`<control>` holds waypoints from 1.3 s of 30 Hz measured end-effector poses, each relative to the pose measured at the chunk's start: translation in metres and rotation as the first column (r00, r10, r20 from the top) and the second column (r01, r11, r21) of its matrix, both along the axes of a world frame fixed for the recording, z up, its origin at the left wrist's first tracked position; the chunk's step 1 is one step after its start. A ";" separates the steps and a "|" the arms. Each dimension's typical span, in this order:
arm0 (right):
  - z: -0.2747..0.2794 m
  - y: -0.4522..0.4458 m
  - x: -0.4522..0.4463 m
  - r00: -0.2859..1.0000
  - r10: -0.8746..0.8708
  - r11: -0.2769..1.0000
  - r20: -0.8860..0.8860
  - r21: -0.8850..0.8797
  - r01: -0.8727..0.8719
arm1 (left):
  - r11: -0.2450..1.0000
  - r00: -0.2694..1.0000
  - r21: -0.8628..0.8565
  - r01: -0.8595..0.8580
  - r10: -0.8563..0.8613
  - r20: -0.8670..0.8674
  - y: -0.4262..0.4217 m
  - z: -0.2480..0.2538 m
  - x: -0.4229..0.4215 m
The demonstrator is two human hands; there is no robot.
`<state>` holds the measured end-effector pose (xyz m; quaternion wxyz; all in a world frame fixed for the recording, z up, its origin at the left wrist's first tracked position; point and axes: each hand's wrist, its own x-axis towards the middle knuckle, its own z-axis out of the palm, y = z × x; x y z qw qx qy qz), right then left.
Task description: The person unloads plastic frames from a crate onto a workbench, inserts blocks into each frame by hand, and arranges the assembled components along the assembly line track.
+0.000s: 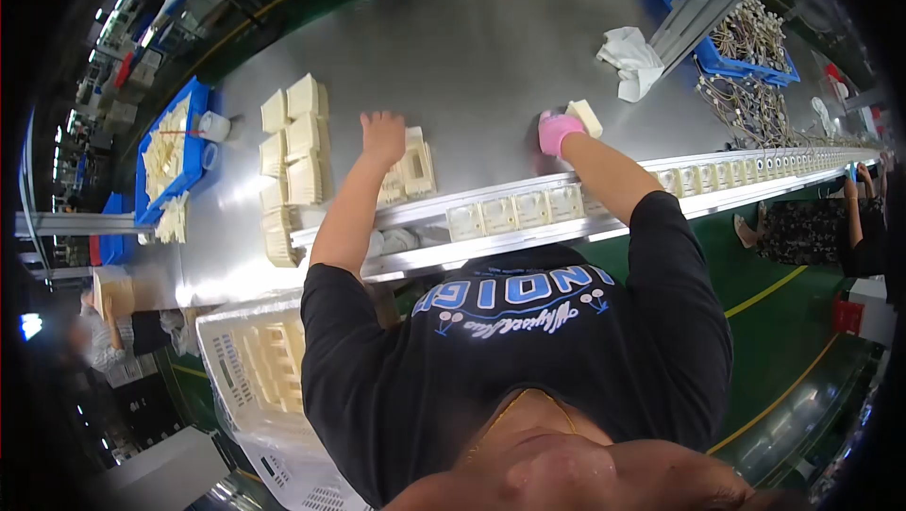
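My bare left hand (382,140) is over the metal table, fingers stretched forward and holding nothing that I can see. Just right of its wrist lie cream plastic housings (416,169), one with a rectangular opening. My right hand (559,133), in a pink glove, has its fingers curled in; what they hold, if anything, is hidden. A small cream block (586,118) shows right against the glove's outer side. Nearer my body, a row of square cream housings (514,212) sits in a metal rail running to the right.
Stacked cream housings (303,138) stand on the left. Beyond them is a blue bin (196,138) of cream parts. A white cloth (630,62) lies by a metal post, near a blue crate of wired connectors (752,39). A white plastic crate (247,360) stands at lower left. Other people work at both sides.
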<state>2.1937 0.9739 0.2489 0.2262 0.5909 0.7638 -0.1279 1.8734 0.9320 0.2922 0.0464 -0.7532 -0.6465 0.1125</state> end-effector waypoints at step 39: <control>0.123 -0.085 -0.066 0.297 0.301 0.915 -0.906 0.362 0.178 | 0.998 -0.327 -0.059 -0.031 0.045 0.944 -0.054 0.029 0.114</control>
